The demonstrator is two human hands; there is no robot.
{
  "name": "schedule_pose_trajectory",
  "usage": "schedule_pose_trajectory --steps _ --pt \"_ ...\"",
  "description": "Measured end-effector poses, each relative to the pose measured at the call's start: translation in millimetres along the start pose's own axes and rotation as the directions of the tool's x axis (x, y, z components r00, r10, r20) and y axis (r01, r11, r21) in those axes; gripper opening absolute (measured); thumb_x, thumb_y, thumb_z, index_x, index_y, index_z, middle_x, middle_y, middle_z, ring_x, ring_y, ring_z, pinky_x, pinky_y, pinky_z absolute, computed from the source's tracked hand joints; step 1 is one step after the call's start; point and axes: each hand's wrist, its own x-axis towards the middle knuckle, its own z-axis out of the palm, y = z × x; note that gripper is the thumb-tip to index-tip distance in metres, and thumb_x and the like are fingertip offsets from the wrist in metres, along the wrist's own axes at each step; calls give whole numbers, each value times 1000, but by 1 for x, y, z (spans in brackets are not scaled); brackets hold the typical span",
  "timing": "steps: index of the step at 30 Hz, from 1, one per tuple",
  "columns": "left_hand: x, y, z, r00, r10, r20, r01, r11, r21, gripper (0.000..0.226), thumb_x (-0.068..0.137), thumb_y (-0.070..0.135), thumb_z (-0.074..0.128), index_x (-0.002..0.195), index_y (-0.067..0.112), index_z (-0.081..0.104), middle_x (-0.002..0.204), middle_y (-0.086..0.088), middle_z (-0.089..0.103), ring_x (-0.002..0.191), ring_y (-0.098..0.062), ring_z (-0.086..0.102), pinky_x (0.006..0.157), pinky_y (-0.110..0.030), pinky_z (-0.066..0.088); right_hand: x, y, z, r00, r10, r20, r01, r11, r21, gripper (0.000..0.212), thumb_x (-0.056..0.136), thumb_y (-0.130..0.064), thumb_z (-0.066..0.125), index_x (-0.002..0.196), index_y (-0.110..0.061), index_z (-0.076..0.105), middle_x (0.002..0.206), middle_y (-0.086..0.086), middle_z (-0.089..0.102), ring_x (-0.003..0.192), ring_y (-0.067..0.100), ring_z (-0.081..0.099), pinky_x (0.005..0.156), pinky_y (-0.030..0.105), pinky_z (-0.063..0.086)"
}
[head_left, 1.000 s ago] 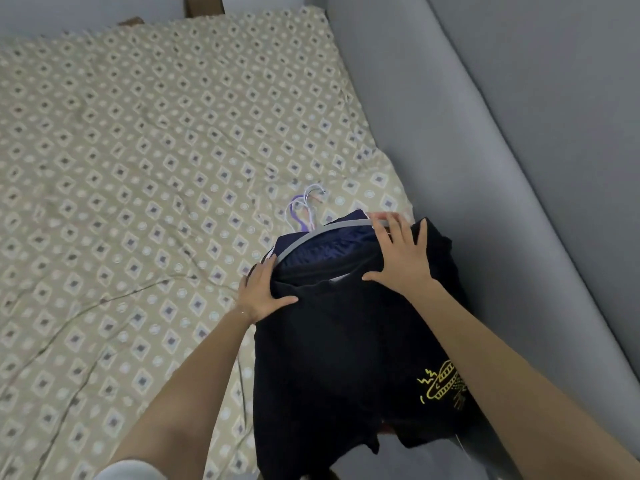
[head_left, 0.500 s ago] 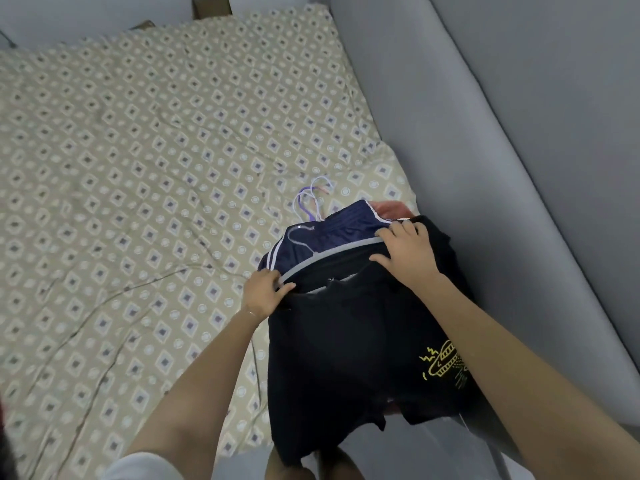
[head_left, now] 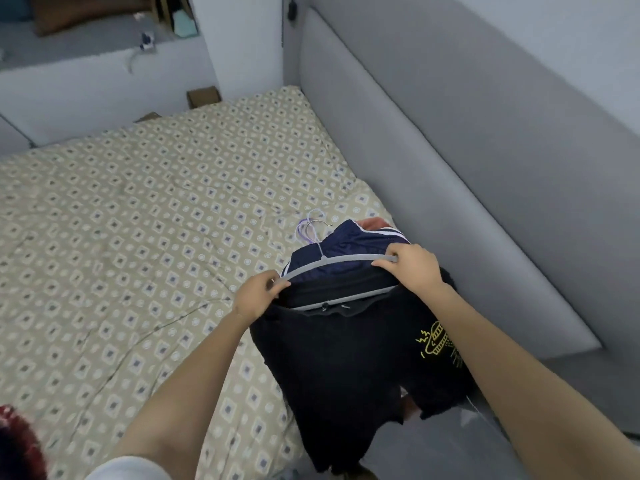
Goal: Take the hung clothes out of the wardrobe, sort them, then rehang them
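A pile of hung clothes lies at the bed's right edge. On top is a black garment [head_left: 349, 362] with a yellow print [head_left: 437, 342], still on a grey hanger [head_left: 341, 262]. My left hand [head_left: 258, 299] pinches the hanger's left end together with the black cloth. My right hand [head_left: 414, 266] grips the hanger's right end. Under it shows a navy garment with white stripes [head_left: 349, 239], a bit of orange-red cloth [head_left: 374, 223], and several purple and white hanger hooks [head_left: 308, 226].
The bed [head_left: 145, 237] carries a beige diamond-patterned cover. A grey padded headboard [head_left: 450, 174] runs along the right. White walls and a ledge [head_left: 86, 46] with small items stand behind. A dark red thing [head_left: 17, 445] shows at the bottom left corner.
My view has lifted, showing the far wall. Both hands have slid from the black cloth onto the grey hanger's ends, and the hanger now stands clear of the black garment's collar.
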Motion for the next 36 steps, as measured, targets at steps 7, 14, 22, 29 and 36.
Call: schedule_pose_trajectory --steps 7,14,22,29,36 --pt "-28 4 -12 961 234 145 -237 971 4 44 92 47 63 64 18 46 56 7 49 55 -11 43 59 -35 37 -107 -16 -11 960 250 -124 -248 968 35 37 85 -58 64 81 -21 63 76 -3 58 78 23 56 65 31 37" --pt "-49 15 -17 864 398 308 -414 910 -16 51 87 58 60 65 17 39 58 3 41 57 -12 41 61 -38 36 -210 -30 -8 878 453 -154 -439 891 114 43 83 -61 64 77 -19 60 76 -1 60 76 24 56 65 32 38" --pt "-83 77 -6 787 494 369 -547 835 50 48 88 56 63 67 16 49 65 -5 52 58 -11 44 58 -35 31 -302 -25 -6 733 659 -170 -628 751 204 45 83 -62 64 72 -18 59 76 2 61 77 27 56 63 33 38" --pt "-116 106 14 702 554 447 -637 770 45 42 89 54 64 66 20 53 59 7 47 61 -12 48 59 -35 33 -371 -22 11 655 739 -158 -666 663 341 45 85 -57 65 69 -16 56 66 0 54 69 22 53 56 33 34" --pt "-172 120 41 613 630 477 -736 674 55 32 89 56 63 78 25 63 75 9 65 75 -9 60 68 -36 45 -458 -34 39 570 796 -203 -714 602 357 44 85 -62 60 69 -22 52 69 -1 56 70 21 55 57 33 35"
